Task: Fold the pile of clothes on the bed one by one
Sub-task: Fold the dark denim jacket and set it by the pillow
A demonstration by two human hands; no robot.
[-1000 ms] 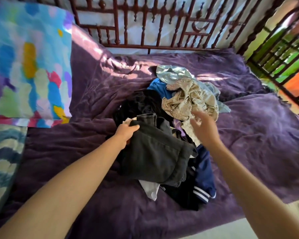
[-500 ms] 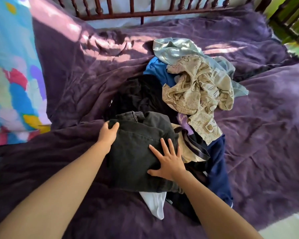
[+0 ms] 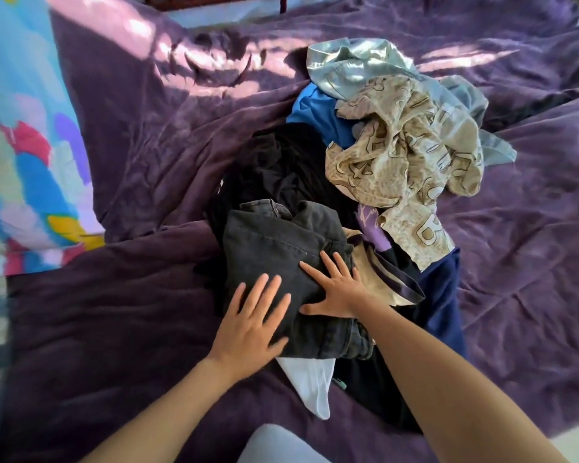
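Dark grey denim jeans [image 3: 281, 248], folded into a thick bundle. Sits on near-left part of clothes pile [image 3: 318, 195], over purple bedspread [image 3: 515, 262].

Left hand [image 3: 251, 325] palm-down on the jeans' near-left corner, fingers [image 3: 264, 289] straight and slightly apart, gripping nothing. Right hand [image 3: 335, 289] palm-down on the jeans' right side, fingers [image 3: 328, 262] fanned wide, thumb stuck out toward left hand. Hands close, not touching. Likely pressing to flatten the fold and stop stiff denim springing open.

Beyond the jeans: crumpled black garment [image 3: 274, 155], touching the jeans' far edge. Farther beyond and right of the jeans: bright blue garment [image 3: 315, 111], shiny pale blue garment [image 3: 351, 58], beige letter-print garment [image 3: 405, 152] heaped on top. All unfolded.

Just right of the jeans: tan cloth with dark trim [image 3: 371, 275], lilac scrap [image 3: 371, 228], navy garment [image 3: 445, 295]. Under the jeans' near edge: white sock-like piece [image 3: 311, 382] poking out. Far left of the jeans: multicoloured patchy pillow [image 3: 24, 162].

Progress: early. One item folded, rest loose.

Next, probably: lift the jeans off and set on bare bedspread left of the jeans, since loose clothes underneath make a poor base and need freeing. Risk: bundle unfolding on lift. Calls for support from both sides, palms under and over.
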